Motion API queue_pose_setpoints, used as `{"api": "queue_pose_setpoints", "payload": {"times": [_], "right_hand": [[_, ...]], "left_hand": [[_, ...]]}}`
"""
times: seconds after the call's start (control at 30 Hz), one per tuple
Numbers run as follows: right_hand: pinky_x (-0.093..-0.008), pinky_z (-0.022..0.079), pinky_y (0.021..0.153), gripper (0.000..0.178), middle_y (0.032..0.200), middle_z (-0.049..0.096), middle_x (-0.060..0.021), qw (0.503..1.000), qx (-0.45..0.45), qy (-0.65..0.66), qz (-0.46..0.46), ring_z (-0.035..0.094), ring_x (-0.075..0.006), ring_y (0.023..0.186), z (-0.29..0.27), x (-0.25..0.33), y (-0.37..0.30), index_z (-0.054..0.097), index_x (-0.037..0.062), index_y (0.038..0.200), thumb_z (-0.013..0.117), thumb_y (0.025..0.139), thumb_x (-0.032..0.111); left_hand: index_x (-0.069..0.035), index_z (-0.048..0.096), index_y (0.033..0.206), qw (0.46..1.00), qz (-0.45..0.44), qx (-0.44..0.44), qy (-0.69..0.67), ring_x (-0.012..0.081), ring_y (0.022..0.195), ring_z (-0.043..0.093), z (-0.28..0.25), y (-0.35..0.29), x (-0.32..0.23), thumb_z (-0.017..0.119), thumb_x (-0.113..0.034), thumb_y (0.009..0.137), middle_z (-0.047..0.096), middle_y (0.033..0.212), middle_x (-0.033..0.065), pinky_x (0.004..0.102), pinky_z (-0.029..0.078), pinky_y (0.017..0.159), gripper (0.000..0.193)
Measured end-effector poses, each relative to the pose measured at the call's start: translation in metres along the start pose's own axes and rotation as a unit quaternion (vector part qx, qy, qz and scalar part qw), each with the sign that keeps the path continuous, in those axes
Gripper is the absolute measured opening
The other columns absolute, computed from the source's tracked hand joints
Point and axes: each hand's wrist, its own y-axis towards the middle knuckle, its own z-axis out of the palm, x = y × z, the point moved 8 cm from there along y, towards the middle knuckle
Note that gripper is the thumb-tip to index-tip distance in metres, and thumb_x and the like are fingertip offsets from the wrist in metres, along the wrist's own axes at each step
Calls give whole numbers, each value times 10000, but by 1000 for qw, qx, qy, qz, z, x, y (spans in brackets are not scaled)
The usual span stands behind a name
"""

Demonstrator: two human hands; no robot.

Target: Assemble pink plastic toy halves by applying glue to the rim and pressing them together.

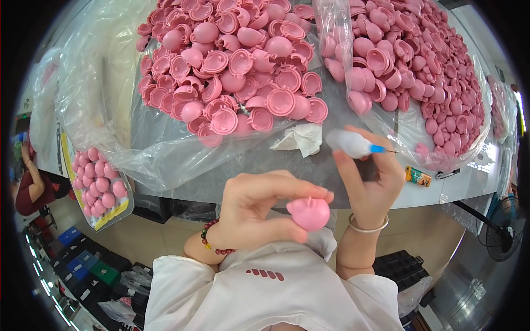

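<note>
Pink and smooth, a small ball (311,215) was held by the left hand (256,209), pinched between the thumb below and the fingers above; the grip was narrow, only as wide as the ball, which had little projections on its top. This ball was in the air, just outside the near edge of the grey worktop (317,170), around the middle of that edge. The right hand (376,179) was also closed, and it held a white bottle (353,144) between the thumb and the fingers. The bottle lay almost level, somewhat blurred, and its blue tip (377,149) with a thin needle pointed to the right edge of the worktop. A crumpled white tissue (302,138) was just beside the bottle, on its left. Toward the far edge there was a big heap of pink half shells (237,66) on clear plastic, and a second heap (408,71) in a clear bag filled the far right corner; the folds of plastic partly covered both heaps. Near the right end of the near edge lay a colourful lighter (418,176). At the near left corner, a clear tray (122,212) carried closed pink balls (95,190).
</note>
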Motion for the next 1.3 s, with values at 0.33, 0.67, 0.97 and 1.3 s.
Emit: {"api": "queue_pose_setpoints", "payload": {"times": [0.33, 0.67, 0.97, 1.3], "right_hand": [[-286, 450, 684, 325, 876, 573, -173, 975, -28, 213, 55, 574, -216, 803, -13, -11, -21, 487, -60, 941, 596, 753, 182], [-263, 458, 677, 303, 860, 573, -141, 976, -1, 204, 73, 579, -198, 793, -10, -13, -22, 493, -71, 937, 603, 746, 136], [-274, 457, 658, 345, 859, 568, -128, 968, -28, 234, 92, 585, -198, 757, -13, -13, -24, 504, -57, 927, 615, 737, 208], [-251, 444, 637, 278, 759, 588, -111, 958, -78, 264, 83, 584, -169, 685, -19, -12, -21, 522, -51, 857, 645, 668, 111]], "left_hand": [[-34, 400, 1000, 930, -164, 69, -321, 240, 707, 562, 11, -1, 30, 686, -474, 642, 583, 788, 137, 338, 487, 601, 636], [-25, 520, 891, 949, -186, 10, -256, 203, 635, 559, 12, -3, 26, 713, -472, 605, 576, 687, 80, 369, 486, 621, 565], [-7, 503, 902, 995, 14, -94, 33, 204, 651, 556, -29, -17, -28, 706, -352, 653, 565, 689, 106, 362, 475, 625, 471], [4, 512, 1074, 577, 29, -454, 679, 214, 968, 527, -189, -109, -145, 452, -141, 857, 547, 1080, 105, 288, 416, 805, 267]]}}
